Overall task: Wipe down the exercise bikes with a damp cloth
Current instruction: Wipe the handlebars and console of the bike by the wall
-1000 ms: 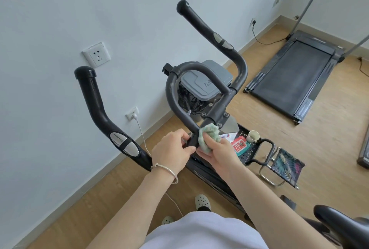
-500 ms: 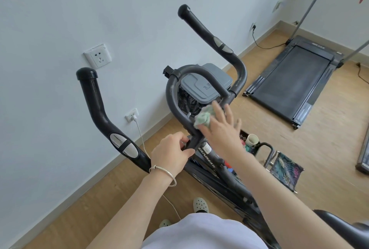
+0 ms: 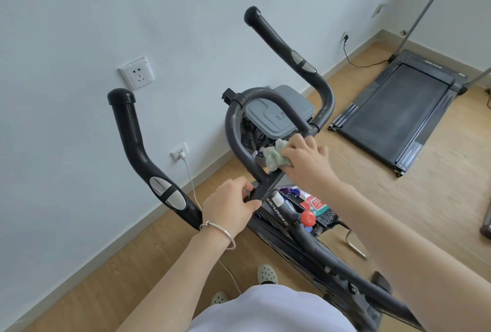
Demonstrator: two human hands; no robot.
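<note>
**Cloth on the handlebar loop**

At frame centre, my right hand has its fingers bunched round the green cloth, pressing it against the inner handlebar loop of the exercise bike. Just below, my left hand wraps fingers and thumb round the handlebar stem.

The right hand carries the cloth up the right branch of the handlebar loop — away from the loop's base beside the left hand — and the red knob below is now uncovered.
</note>
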